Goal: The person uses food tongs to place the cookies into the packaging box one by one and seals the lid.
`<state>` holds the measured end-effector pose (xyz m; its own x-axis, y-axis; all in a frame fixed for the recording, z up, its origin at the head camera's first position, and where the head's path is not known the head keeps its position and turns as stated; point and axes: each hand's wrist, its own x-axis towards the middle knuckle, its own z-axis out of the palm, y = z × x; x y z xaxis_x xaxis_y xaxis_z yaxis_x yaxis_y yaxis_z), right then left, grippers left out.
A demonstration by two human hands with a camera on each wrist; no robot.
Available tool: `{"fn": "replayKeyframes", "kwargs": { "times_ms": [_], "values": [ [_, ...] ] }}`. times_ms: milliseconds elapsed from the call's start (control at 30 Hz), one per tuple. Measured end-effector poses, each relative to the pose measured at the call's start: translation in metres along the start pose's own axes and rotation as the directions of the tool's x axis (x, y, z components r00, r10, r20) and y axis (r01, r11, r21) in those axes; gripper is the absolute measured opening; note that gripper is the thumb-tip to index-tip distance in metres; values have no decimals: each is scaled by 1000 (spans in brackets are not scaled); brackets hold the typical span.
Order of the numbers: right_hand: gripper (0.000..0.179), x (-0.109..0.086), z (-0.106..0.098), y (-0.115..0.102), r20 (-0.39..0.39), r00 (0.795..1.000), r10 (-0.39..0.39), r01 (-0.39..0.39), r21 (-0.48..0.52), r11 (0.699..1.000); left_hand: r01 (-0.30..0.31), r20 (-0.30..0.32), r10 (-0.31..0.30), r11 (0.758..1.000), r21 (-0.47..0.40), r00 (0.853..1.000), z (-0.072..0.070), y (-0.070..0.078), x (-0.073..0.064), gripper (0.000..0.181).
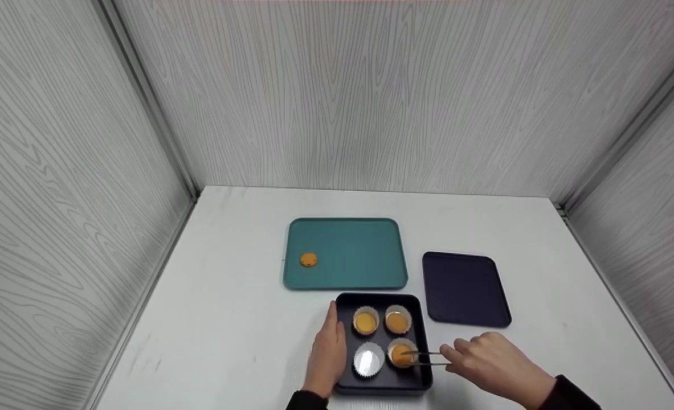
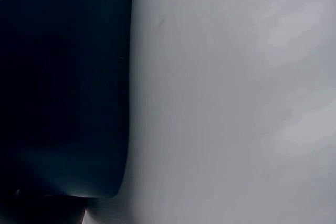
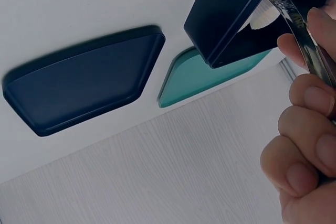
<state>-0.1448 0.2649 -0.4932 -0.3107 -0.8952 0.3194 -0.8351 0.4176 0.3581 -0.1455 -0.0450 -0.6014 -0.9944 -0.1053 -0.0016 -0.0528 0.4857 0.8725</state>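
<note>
My left hand (image 1: pixel 327 352) lies with straight fingers along the left wall of a deep navy baking pan (image 1: pixel 382 382). Metal tongs (image 1: pixel 428 364) are gripped in my right hand (image 1: pixel 490 364), at the pan's right side. Their tips reach into the near right paper cup (image 1: pixel 400 344) and meet an orange ball-like piece (image 1: pixel 400 356) there. Behind it, another paper cup (image 1: pixel 398 310) holds a tan-orange piece; the far left paper cup (image 1: pixel 365 311) holds a yellow one. The near left paper cup (image 1: pixel 368 360) shows only its pale, shiny inside.
A teal tray (image 1: pixel 359 250) lies behind the pan, bearing one small orange cookie-like piece (image 1: pixel 308 259) with dark dots. To the right is a flat navy tray (image 1: pixel 466 289). Wood-grain panels (image 1: pixel 359 97) wall in the white table (image 1: pixel 228 324) at the back and sides.
</note>
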Motion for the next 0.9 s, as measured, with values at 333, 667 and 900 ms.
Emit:
{"fn": "replayKeyframes", "kwargs": {
  "times_ms": [333, 667, 900],
  "values": [
    [38, 1, 0, 2, -12, 1000, 7, -7, 20, 1000, 1, -2, -1, 1000, 11, 1000, 0, -1, -1, 54],
    [33, 8, -8, 8, -32, 998, 56, -54, 65, 996, -20, -6, 20, 1000, -12, 1000, -1, -1, 0, 54],
    [35, 13, -13, 15, -56, 993, 104, -99, 84, 992, -11, 0, 11, 1000, -16, 1000, -1, 0, 0, 54]
  ]
}}
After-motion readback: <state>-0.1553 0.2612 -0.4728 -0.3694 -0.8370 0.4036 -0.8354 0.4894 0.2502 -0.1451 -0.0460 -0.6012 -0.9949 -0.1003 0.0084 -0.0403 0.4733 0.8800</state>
